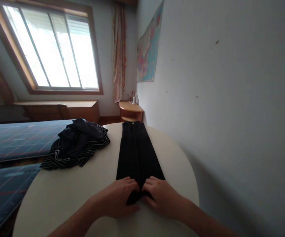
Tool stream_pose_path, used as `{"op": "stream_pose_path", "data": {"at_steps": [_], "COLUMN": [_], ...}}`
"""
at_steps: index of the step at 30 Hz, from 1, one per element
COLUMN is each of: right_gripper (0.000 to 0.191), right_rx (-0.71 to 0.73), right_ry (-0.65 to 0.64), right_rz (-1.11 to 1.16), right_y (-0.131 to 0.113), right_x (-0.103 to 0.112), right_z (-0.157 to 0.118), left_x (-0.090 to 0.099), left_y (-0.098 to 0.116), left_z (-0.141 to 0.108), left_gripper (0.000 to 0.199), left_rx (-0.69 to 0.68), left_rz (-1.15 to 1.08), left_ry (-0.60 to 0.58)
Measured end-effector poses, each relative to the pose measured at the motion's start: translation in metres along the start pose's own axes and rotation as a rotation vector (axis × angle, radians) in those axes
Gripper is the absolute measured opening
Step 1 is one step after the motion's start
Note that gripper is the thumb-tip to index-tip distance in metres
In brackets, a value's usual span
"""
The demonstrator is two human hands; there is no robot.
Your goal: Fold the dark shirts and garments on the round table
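Observation:
A pair of black trousers (137,149) lies lengthwise on the round white table (99,184), its waistband at the far edge and its legs pointing toward me. My left hand (120,197) is curled over the near end of the left leg, with the thumb below the fabric's edge. Close beside it, my right hand (160,197) grips the near end of the right leg in the same way. Between the two hands a bit of the black cloth bunches up. The fingertips are partly hidden in the dark fabric.
A heap of dark and striped clothes (79,141) lies at the table's left edge. Beyond it are blue plaid mattresses (21,140). A wall (226,115) runs close along the right. A desk (83,104) and small corner shelf (132,107) stand at the back.

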State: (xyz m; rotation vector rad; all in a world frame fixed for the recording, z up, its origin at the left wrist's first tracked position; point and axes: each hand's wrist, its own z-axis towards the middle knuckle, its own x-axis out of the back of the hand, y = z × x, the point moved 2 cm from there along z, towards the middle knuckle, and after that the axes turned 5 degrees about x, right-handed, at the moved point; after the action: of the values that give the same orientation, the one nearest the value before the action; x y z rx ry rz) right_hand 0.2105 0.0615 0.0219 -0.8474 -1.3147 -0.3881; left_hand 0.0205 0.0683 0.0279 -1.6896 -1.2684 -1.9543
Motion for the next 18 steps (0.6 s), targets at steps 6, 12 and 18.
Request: {"op": "stream_pose_path", "data": {"at_steps": [6,12,18], "right_gripper": [0.026,0.037,0.026], "right_rx": [-0.119,-0.118,-0.028], "right_ry": [0.051,0.132,0.069], "right_rz": [0.141,0.284,0.266], "right_y": [0.018,0.023,0.018], "right_x": [0.003,0.003,0.011], "right_z": [0.003,0.003,0.000], "left_x": [0.012,0.019,0.025], "left_y": [-0.011,-0.020,-0.019], "left_z": [-0.007,-0.004,-0.009], "left_gripper": [0.033,0.025,0.028], "left_rx": [0.081,0.113,0.095], "left_rz": [-0.017,-0.017,-0.069], "left_ry": [0.018,0.110,0.012]}}
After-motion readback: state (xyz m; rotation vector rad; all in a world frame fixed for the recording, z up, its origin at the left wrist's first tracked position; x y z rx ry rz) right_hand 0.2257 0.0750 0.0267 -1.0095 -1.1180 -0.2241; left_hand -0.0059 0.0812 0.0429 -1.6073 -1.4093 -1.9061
